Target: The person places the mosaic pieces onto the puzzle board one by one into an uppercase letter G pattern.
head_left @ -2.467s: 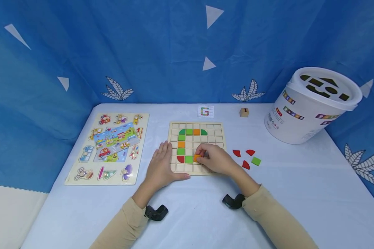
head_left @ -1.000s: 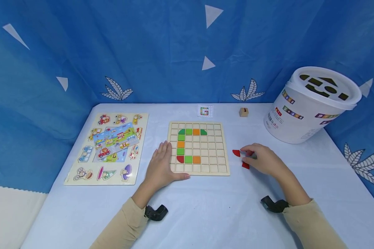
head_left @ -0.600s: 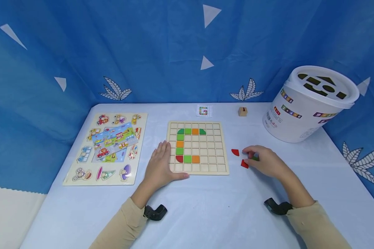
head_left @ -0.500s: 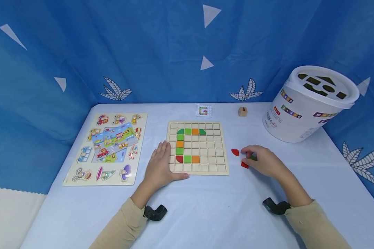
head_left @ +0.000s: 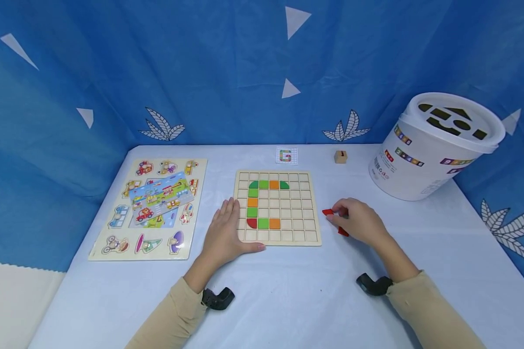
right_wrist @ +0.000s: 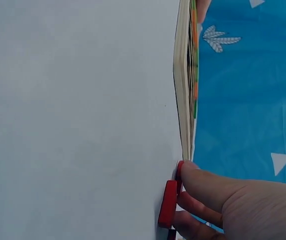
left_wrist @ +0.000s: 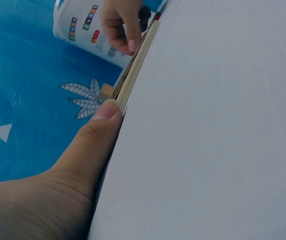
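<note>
The wooden grid board (head_left: 299, 236) lies mid-table with green, orange and red pieces set in a C-like outline. My left hand (head_left: 225, 228) rests at its left edge, fingers straight and thumb (left_wrist: 90, 142) along the front edge. Just right of the board, my right hand (head_left: 359, 220) pinches a red quarter-circle tile (head_left: 327, 212) between thumb and finger. The right wrist view shows the thumb against that tile (right_wrist: 179, 174), with a second red tile (right_wrist: 168, 204) standing nearer on the cloth. The green square and another red tile are hidden by the right hand.
A small pattern card (head_left: 286, 156) and a wooden cube (head_left: 340, 156) lie behind the board. A white bucket (head_left: 419, 165) with a shape-cutout lid stands back right. On the left is a picture peg puzzle board (head_left: 98, 247) with printed cards (head_left: 161, 196) on it.
My right hand set an orange square in the board's lower row, moved right to the loose tiles, then shifted left onto a red quarter-circle tile. The left hand stayed put.
</note>
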Motion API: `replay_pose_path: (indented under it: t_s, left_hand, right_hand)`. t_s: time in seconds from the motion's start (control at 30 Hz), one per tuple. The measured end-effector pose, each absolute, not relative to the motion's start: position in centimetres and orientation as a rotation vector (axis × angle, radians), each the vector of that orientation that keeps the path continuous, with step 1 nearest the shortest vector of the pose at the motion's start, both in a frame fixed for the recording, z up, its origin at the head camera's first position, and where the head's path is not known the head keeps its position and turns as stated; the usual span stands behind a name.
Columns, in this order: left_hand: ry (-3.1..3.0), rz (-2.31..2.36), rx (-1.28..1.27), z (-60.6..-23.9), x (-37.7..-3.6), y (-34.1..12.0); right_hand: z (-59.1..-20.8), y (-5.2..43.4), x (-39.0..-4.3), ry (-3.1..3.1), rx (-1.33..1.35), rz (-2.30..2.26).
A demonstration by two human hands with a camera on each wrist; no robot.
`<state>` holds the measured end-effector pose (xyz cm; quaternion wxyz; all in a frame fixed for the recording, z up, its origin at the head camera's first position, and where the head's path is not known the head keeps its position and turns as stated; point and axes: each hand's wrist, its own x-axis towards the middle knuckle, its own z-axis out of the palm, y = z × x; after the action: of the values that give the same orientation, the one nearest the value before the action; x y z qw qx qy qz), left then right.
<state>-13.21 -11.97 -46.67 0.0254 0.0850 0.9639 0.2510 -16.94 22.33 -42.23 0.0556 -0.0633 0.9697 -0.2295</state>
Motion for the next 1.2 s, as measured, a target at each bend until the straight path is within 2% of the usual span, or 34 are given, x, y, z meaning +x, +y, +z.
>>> replay_pose_path:
  t_s: [0.67,1.2]
  left_hand:
    - [3.006,0.802,0.268,-46.7,-13.2,-11.9]
    - [2.981,0.794,0.257,-46.6,-13.1,-11.9]
  right_hand:
    - [-42.4,21.8,-17.7,2.894,-0.299,-0.743]
    - [-42.2,21.4,-18.1,2.839,-0.267,-0.782]
